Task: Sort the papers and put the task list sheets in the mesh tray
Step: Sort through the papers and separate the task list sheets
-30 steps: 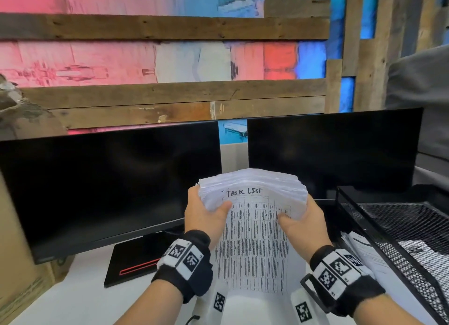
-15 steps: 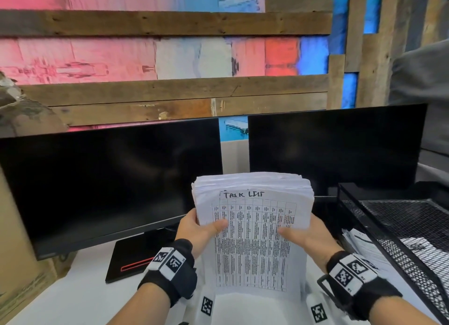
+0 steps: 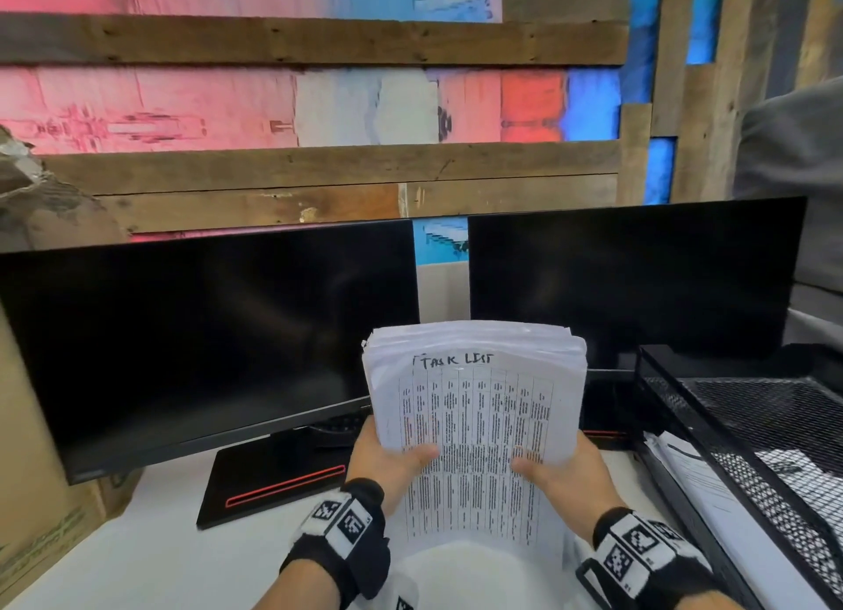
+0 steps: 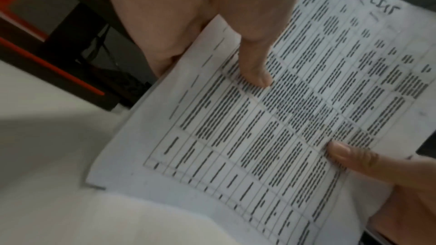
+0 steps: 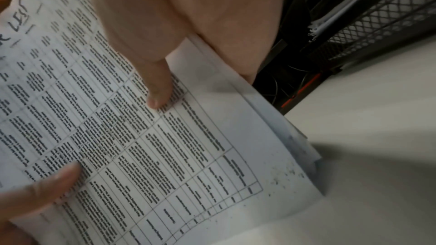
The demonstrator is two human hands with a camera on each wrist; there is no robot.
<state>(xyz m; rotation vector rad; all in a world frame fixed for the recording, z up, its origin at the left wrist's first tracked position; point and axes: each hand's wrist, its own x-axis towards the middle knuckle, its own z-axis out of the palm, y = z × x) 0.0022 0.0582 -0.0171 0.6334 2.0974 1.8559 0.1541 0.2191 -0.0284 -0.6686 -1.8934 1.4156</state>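
Stack held up for sorting

Both hands, left (image 3: 387,459) and right (image 3: 563,470), clasp the stack (image 3: 474,408) upright at 12 o'clock over the desk (image 3: 150,550), thumbs pressed on the top "Task List" sheet, probably to read its heading; the mesh tray (image 3: 748,408) waits at 3 o'clock.

Two dark monitors (image 3: 205,335) (image 3: 634,281) side by side on white desk (image 3: 137,559), plank wall (image 3: 319,39) behind

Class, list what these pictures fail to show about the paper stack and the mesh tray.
- Lower sheets of the paper stack: head view, hidden beneath the top sheet.
- Table print: every view, too small or blurred.
- Mesh tray: head view, right edge cuts it off.
- Papers beneath the tray: partly covered.
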